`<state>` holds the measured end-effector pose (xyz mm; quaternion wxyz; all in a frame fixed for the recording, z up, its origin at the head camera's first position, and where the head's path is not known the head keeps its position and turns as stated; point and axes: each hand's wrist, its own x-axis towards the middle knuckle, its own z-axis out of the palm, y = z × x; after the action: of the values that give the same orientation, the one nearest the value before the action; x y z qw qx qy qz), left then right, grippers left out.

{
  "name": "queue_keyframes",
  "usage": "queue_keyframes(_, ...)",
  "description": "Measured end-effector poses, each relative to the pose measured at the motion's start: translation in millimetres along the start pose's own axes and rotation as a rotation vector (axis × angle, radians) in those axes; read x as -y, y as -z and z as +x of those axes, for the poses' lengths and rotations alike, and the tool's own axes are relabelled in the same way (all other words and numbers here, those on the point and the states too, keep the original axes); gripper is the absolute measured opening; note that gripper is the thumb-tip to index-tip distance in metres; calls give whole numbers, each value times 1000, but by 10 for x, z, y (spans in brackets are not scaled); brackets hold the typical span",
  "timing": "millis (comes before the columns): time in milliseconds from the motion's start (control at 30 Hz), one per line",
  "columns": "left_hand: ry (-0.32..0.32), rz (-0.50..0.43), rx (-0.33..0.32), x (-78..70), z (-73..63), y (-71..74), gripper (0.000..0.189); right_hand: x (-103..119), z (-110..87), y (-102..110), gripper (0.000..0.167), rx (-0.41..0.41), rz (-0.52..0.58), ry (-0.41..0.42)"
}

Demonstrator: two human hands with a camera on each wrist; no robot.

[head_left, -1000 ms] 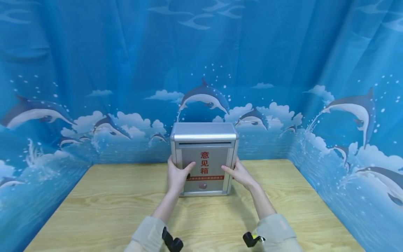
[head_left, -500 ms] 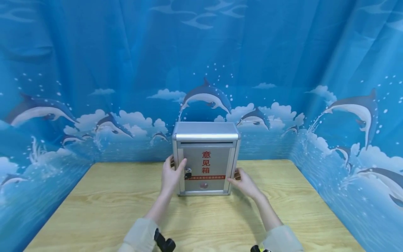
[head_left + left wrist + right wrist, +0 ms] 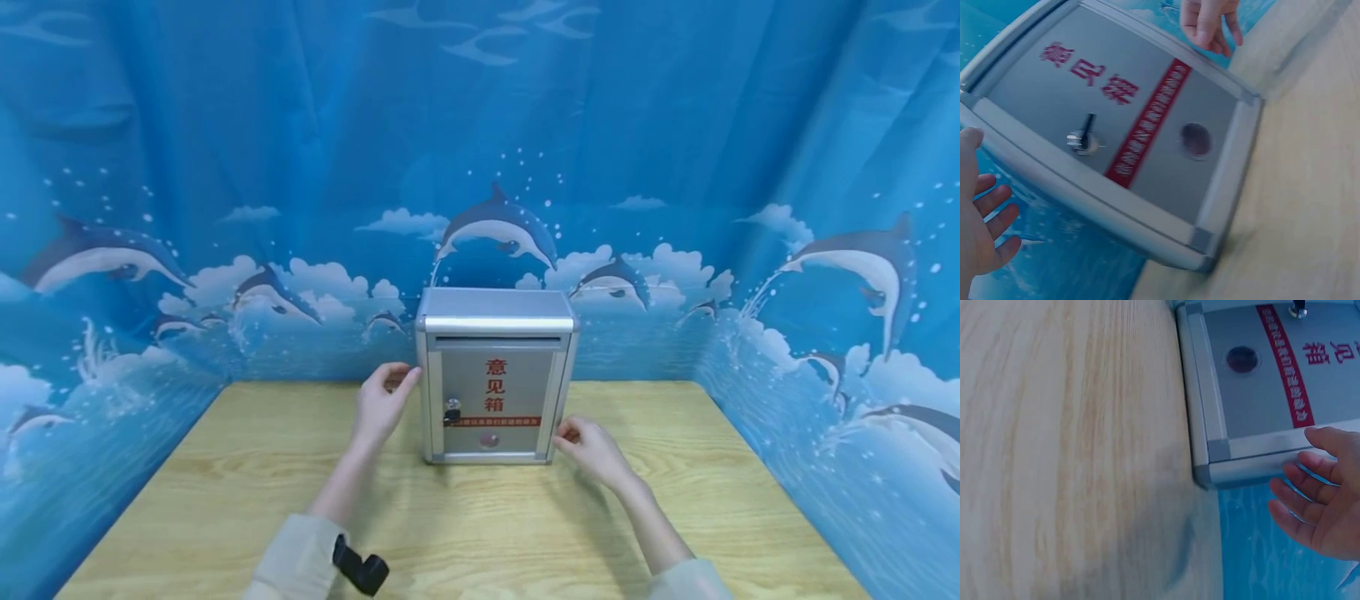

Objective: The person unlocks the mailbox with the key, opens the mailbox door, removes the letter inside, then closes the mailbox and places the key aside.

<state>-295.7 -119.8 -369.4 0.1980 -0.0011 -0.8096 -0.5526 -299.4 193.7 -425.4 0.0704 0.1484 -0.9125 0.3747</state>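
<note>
A silver metal suggestion box (image 3: 517, 375) with red lettering stands upright on the table. Its front door carries a keyed lock (image 3: 452, 410) on the left, a slot above and a small round window (image 3: 489, 440) low down. My left hand (image 3: 381, 404) is just off the box's left side, fingers loosely bent and holding nothing; in the left wrist view the same hand (image 3: 985, 219) has its fingers spread. Near the lower right edge is my right hand (image 3: 592, 450), also holding nothing. Its relaxed fingers (image 3: 1300, 500) show beside the box in the right wrist view.
The wood-grain table (image 3: 300, 450) extends around the box on both sides and in front. A blue curtain (image 3: 337, 167) printed with dolphins and clouds hangs behind the box and along both sides.
Both hands gripped the box's sides a second ago, thumbs on its front. They have since let go, the left moving away leftward and the right slightly outward and down. The box stays standing.
</note>
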Motion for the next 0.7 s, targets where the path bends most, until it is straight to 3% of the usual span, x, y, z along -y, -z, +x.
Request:
queue_keyframes(233, -155, 156, 88, -237, 129, 178, 46, 161, -19, -26, 8, 132, -33, 116)
queue_keyframes(367, -288, 232, 86, -394, 195, 231, 47, 237, -6, -86, 13, 191, -46, 170)
queue_keyframes(533, -433, 291, 61, -590, 265, 274, 45, 345, 31, -172, 16, 212, -46, 185)
queue_keyframes(700, -524, 401, 120, -780, 337, 284, 41, 465, 74, -238, 9, 192, -61, 186)
